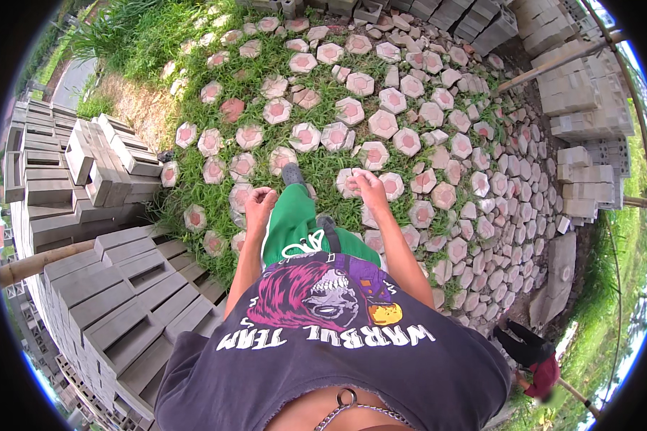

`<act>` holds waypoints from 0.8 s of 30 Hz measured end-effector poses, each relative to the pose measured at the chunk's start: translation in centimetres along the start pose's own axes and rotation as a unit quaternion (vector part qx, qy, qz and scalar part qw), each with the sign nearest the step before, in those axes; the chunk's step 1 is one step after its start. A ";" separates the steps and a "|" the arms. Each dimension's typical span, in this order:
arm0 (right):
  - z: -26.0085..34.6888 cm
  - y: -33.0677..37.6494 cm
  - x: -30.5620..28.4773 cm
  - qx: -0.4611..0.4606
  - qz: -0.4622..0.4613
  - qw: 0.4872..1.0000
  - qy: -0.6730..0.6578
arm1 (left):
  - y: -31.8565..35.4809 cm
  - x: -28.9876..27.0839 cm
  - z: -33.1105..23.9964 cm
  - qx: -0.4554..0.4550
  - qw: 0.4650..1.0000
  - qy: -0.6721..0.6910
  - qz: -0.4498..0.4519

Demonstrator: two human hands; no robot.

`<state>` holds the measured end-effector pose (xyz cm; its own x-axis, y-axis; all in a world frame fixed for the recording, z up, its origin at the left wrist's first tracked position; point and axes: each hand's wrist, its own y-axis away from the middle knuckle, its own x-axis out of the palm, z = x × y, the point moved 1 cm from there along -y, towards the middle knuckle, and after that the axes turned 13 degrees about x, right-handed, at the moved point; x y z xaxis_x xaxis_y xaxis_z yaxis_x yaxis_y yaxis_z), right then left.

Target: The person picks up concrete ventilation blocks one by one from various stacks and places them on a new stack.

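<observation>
Forearms come up from the lower edge, both bare, elbows bent, over a dark grey printed T-shirt [330,345] and green shorts [294,223]. Left hand [259,200] is curled into a loose fist, knuckles up, empty, hanging in front of the left thigh over grass. Right hand [366,183] sits a bit further forward, fingers curled down, nothing pinched as far as I can tell; it's directly above a hexagonal grey concrete paver with red centre [348,183], whether touching or hovering can't be told. That paver lies flat in the grass [323,161], no long axis to speak of, red face up. One foot in a dark shoe [293,172] is stepped forward between the hands. Left of the body: stacks of grey hollow concrete blocks [122,287], long axes running roughly away and to the right, with a bamboo pole [43,260] across them. Ahead: many more hexagonal pavers spread flat across the grass. Far right: more grey block stacks [582,93]. Lower right: another person in a red cap [542,373], crouched.
</observation>
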<state>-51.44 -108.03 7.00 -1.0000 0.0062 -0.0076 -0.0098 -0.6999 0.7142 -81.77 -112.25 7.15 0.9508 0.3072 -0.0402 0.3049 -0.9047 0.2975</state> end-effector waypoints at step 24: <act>18.1 -23.1 1.6 0.085 -0.303 0.946 -0.076 | -56.2 15.8 -13.7 0.056 0.963 -0.145 0.221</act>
<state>-52.87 -78.98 3.16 -0.7991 0.4816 -0.3598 -0.5684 -0.4104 0.7131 -84.59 -52.51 2.85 0.9596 -0.1958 -0.2018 -0.1447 -0.9592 0.2428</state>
